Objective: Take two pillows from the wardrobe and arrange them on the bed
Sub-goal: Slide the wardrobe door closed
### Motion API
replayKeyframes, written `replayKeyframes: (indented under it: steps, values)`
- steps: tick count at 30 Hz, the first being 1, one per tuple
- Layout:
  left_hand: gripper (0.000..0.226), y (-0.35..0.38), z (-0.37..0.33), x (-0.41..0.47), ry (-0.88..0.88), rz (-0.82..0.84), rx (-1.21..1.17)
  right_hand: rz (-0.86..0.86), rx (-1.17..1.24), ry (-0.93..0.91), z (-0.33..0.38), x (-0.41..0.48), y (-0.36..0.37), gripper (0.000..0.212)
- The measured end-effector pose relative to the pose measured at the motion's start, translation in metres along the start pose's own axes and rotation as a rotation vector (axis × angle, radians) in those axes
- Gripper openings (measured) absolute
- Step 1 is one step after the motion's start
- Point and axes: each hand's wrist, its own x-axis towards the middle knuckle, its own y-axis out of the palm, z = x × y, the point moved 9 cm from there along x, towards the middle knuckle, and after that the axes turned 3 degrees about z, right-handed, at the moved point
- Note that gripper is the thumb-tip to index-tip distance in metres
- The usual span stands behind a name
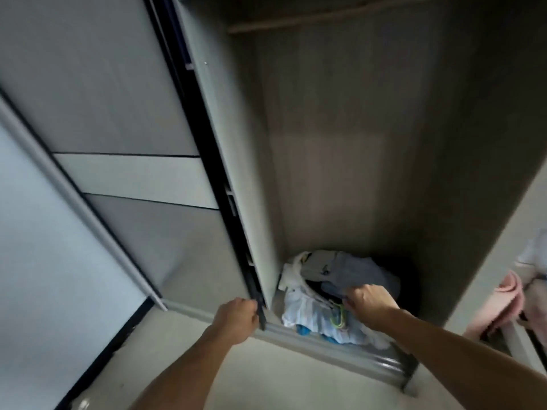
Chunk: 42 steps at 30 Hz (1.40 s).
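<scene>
Grey wardrobe (pixel 370 143): its right bay is being shown open, dark inside, with a rail across the top.
Door (pixel 225 161): the pale sliding panel is being seen pushed left, its dark edge strip running down to the floor track (pixel 355 355).
Left hand (pixel 236 316): it is being held closed around the lower end of the door's dark edge, fingers curled on the strip just above the track.
Right hand (pixel 370 300): it is being held closed in a fist on the pile, pinching fabric at the top of it; exactly which piece is being gripped cannot be told.
Pile (pixel 325 294): a heap of cloth and bags is being shown on the bay floor, against the left wall and reaching the track at the front.
Bag (pixel 307 312): a white-and-blue striped plastic one is being seen at the front of the pile, with a yellow-green cord (pixel 339 316) lying on it just below the right hand.
Grey cloth (pixel 349 269): it is being seen on top of the pile, behind the right hand.
Pillows: none is being made out for certain; whether any is lying within the pile cannot be told.
Pink cloth (pixel 500 309): soft folds are being shown in the next bay, at the right edge, well apart from both hands.
Floor (pixel 296 383): pale tile is being seen under both forearms.
</scene>
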Motion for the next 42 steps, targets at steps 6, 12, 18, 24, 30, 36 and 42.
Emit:
replayKeyframes:
  steps: [6, 12, 18, 24, 30, 36, 42]
  values:
    - [0.026, -0.046, 0.128, -0.015, -0.161, -0.093, -0.060, -0.098, -0.073, -0.255, 0.130, 0.110, -0.048, 0.025]
    - [0.028, -0.107, 0.215, 0.024, -0.199, -0.223, -0.055, -0.174, -0.133, -0.380, 0.217, 0.221, -0.069, 0.027]
    - [0.023, -0.192, 0.269, 0.112, -0.109, -0.366, 0.030, -0.434, -0.232, -0.578, 0.279, 0.309, -0.105, 0.016]
    - [0.027, -0.289, 0.325, 0.165, -0.059, -0.676, 0.108, -0.617, -0.188, -0.709, 0.328, 0.379, -0.148, 0.027]
    - [0.050, -0.354, 0.369, 0.198, 0.049, -0.931, 0.194, -0.798, -0.155, -0.637, 0.353, 0.416, -0.198, 0.040]
    - [0.061, -0.378, 0.398, 0.245, 0.217, -1.058, 0.273, -0.970, -0.234, -0.386, 0.344, 0.418, -0.217, 0.053]
    - [0.062, -0.369, 0.415, 0.269, 0.555, -1.226, 0.241, -1.297, -0.229, 0.098, 0.331, 0.405, -0.276, 0.066]
